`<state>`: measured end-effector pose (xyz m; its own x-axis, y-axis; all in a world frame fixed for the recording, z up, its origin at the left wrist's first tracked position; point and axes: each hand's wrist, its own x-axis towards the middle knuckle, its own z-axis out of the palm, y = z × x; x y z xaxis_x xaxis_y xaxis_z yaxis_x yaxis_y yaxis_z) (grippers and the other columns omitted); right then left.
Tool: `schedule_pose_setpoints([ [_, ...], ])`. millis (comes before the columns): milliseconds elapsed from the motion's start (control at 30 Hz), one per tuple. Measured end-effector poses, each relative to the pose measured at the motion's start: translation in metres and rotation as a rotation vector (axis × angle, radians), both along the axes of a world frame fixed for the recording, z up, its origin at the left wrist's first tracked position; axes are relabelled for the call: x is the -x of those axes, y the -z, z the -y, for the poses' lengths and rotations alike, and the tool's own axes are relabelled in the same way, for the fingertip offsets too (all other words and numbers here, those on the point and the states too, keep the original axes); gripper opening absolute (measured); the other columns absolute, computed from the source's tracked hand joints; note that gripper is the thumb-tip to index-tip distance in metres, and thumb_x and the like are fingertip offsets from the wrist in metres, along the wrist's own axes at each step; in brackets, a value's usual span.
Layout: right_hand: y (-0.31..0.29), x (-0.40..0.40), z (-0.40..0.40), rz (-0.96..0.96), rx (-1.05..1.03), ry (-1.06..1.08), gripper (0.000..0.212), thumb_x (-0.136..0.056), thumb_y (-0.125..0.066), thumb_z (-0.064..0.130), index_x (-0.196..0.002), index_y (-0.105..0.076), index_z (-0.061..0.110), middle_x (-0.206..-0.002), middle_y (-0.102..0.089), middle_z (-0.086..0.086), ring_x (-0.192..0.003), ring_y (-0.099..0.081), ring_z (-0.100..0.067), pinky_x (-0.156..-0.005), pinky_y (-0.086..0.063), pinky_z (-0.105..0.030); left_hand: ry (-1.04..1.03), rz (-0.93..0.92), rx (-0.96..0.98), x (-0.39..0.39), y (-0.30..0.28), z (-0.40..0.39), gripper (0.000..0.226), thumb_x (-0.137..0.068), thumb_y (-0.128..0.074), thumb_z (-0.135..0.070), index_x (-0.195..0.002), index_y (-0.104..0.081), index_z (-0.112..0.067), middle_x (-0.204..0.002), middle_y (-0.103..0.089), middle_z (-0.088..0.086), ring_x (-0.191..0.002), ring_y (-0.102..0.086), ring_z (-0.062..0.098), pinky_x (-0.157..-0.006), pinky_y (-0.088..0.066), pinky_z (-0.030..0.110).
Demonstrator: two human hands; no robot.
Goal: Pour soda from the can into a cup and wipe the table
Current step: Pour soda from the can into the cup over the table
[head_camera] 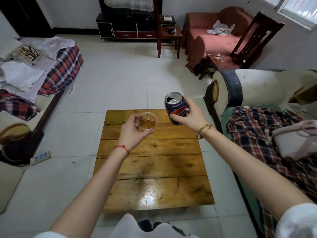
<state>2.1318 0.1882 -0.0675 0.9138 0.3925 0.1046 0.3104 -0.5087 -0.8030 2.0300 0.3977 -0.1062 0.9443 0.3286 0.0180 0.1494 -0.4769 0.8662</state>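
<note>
My left hand (131, 128) covers the near wall of the clear cup (147, 123), and my right hand (188, 115) wraps the can (175, 109), hiding part of its label. The plaid blanket (267, 134) at right smears into blur.

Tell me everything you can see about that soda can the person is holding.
The soda can is dark blue metal with a red, white and blue emblem and white lettering on its side. Its silver top is already open, showing a dark drinking hole. It is roughly upright, leaning slightly, held in the air above the far right part of the wooden table. The right hand grips it from the right, thumb across the front. It touches nothing else.
</note>
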Motion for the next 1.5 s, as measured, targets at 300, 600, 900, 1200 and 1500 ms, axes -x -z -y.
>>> schedule_pose_setpoints([
  [300,0.096,0.013,0.011,-0.207,-0.094,0.117,0.069,-0.071,-0.081,0.027,-0.130,-0.045,0.023,-0.119,-0.054,0.017,-0.114,-0.051,-0.004,-0.089,-0.038,-0.003,-0.045,-0.063,0.072,0.005,0.056,-0.008,0.070,-0.068,-0.088,-0.022,-0.126,-0.051,-0.014,-0.120,-0.057,-0.007,-0.107,-0.058,0.008,-0.085,-0.044,0.006],
  [600,0.207,0.018,0.009,-0.387,-0.046,0.236,0.071,-0.067,-0.082,0.024,-0.127,-0.043,0.025,-0.117,-0.056,0.010,-0.116,-0.053,-0.014,-0.101,-0.045,-0.035,-0.104,-0.157,0.083,0.012,0.138,-0.019,0.067,-0.070,-0.086,-0.027,-0.126,-0.050,-0.016,-0.117,-0.058,-0.010,-0.101,-0.058,-0.001,-0.090,-0.049,0.017],
  [900,0.304,0.019,-0.002,-0.543,-0.070,0.271,0.067,-0.074,-0.078,0.009,-0.131,-0.042,0.008,-0.121,-0.053,-0.001,-0.113,-0.051,-0.012,-0.098,-0.044,-0.023,-0.157,-0.247,0.149,0.015,0.231,-0.023,0.071,-0.070,-0.085,-0.017,-0.131,-0.047,-0.014,-0.124,-0.057,-0.003,-0.112,-0.057,0.011,-0.097,-0.048,0.023],
  [1200,0.381,0.023,-0.013,-0.506,-0.104,0.333,0.061,-0.072,-0.081,0.013,-0.122,-0.046,0.010,-0.117,-0.060,-0.005,-0.107,-0.059,-0.015,-0.093,-0.049,-0.020,-0.194,-0.324,0.154,0.019,0.319,-0.029,0.072,-0.068,-0.086,-0.019,-0.125,-0.044,-0.032,-0.117,-0.054,-0.020,-0.115,-0.058,0.014,-0.101,-0.050,0.039],
  [1500,0.411,0.029,-0.009,-0.447,-0.081,0.339,0.066,-0.070,-0.081,0.019,-0.125,-0.045,0.011,-0.117,-0.057,0.001,-0.109,-0.055,-0.010,-0.089,-0.044,-0.011,-0.205,-0.337,0.243,0.021,0.368,-0.030,0.074,-0.068,-0.086,-0.016,-0.131,-0.045,-0.018,-0.122,-0.057,-0.008,-0.113,-0.059,0.010,-0.098,-0.050,0.025],
])
